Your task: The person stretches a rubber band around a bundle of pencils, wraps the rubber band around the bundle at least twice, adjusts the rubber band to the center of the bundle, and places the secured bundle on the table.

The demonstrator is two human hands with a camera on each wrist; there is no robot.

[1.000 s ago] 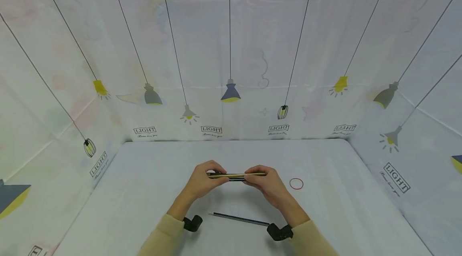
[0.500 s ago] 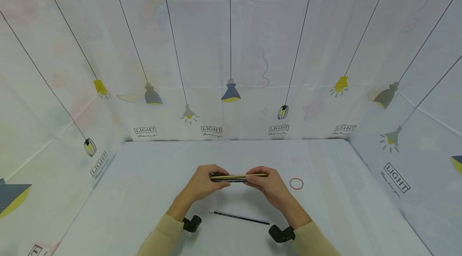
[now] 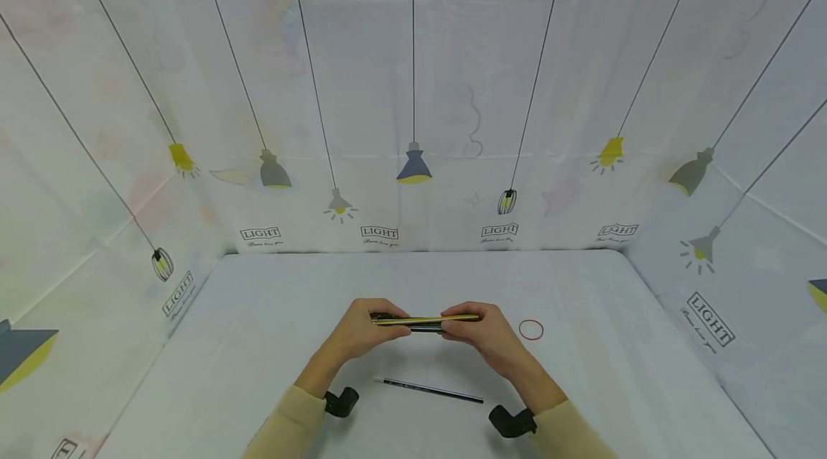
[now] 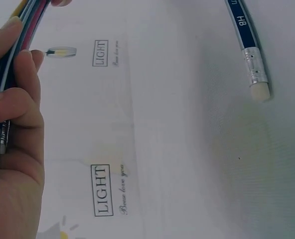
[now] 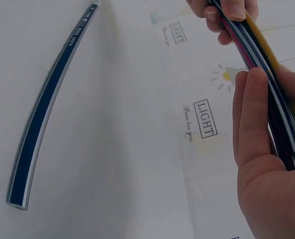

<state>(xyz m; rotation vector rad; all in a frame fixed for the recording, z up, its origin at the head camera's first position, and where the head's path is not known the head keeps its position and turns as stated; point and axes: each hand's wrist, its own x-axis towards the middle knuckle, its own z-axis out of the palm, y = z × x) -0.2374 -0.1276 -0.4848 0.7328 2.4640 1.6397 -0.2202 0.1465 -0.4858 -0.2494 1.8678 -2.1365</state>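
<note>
Pencil bundle (image 3: 425, 320) sat level at lower centre of the head view, just above the table (image 3: 258, 344), with the left hand (image 3: 358, 330) curled round its ferrule end and the right hand (image 3: 484, 333) pinching the other end, so gathering looked mostly done. One loose blue pencil (image 3: 429, 391) lay on the table below the hands and the red rubber band (image 3: 530, 330) lay to their right, both untouched, so that pencil and the banding looked left to do. Versus the earlier frames, bundle and hands had dropped slightly in frame; pencil and band hadn't moved.
</note>
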